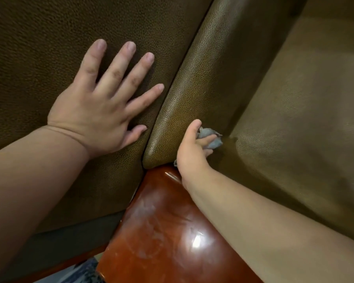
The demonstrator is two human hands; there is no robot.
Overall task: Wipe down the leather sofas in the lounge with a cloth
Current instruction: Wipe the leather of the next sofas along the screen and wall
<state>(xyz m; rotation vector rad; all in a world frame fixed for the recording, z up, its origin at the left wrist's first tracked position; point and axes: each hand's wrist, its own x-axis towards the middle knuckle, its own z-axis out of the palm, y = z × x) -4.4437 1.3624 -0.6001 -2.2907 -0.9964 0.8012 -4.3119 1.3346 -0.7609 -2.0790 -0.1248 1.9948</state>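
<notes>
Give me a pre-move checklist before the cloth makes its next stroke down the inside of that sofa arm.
1. Cloth in the right hand, bunched in its grip: ok.
2. Cloth touching the leather beside the padded arm: ok.
3. Left hand flat on the outer side panel, away from the cloth: ok.
4. Seat cushion free of objects in the visible part: ok.
5. Cloth clean or damp enough: cannot tell.
6. Wooden armrest cap smeared, needs wiping: not ok.
</notes>
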